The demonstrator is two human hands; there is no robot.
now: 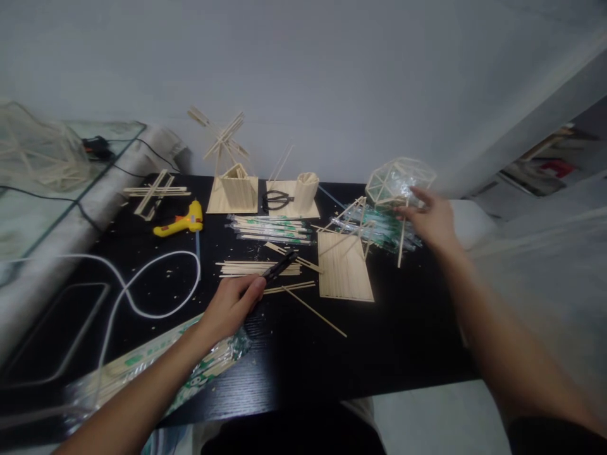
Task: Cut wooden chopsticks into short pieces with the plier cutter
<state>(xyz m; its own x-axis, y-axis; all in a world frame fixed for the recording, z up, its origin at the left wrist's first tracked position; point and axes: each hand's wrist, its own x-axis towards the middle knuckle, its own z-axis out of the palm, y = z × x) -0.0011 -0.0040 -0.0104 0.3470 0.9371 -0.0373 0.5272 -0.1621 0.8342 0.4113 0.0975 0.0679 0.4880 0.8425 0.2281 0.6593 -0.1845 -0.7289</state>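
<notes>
My left hand (236,302) is closed around a slim black hand tool (279,266), its tip pointing away over a row of loose wooden sticks (258,269). The tool's exact kind is hard to make out. At the right, my right hand (429,218) has thumb and fingers at a thin wooden stick (401,246) that points down toward me. Just behind those fingers is a faceted wooden-stick frame (379,183) with clear film. A flat wooden panel (345,268), with a stick framework (361,218) at its far edge, lies between my hands.
A yellow glue gun (183,221) lies left, near crossed sticks (154,193) and a white cable (165,254). Behind stand a windmill-like stick model (234,193), black scissors (277,200) and a round stick cup (306,189). Stick packets (270,229) lie about; one (213,360) is under my left forearm.
</notes>
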